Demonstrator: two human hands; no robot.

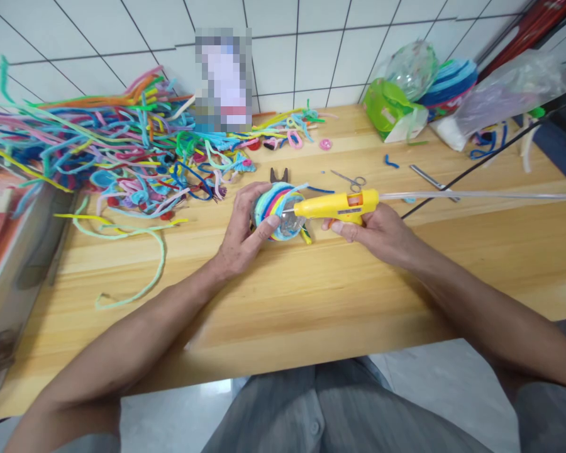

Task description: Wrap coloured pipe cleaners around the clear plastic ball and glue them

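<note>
the left hand (248, 223) has its fingers curled round the striped bottle (279, 211) above the wooden table (311, 289), while the right hand (382, 229) grips the yellow glue gun (339, 206), its nozzle at the bottle's clear end.

Even, fairly bright light is falling on the wooden table (283, 302), pale glare is glowing at its right edge, soft blur is smearing the near shirt (311, 409), and wide-angle distortion is stretching the left and right edges.
</note>
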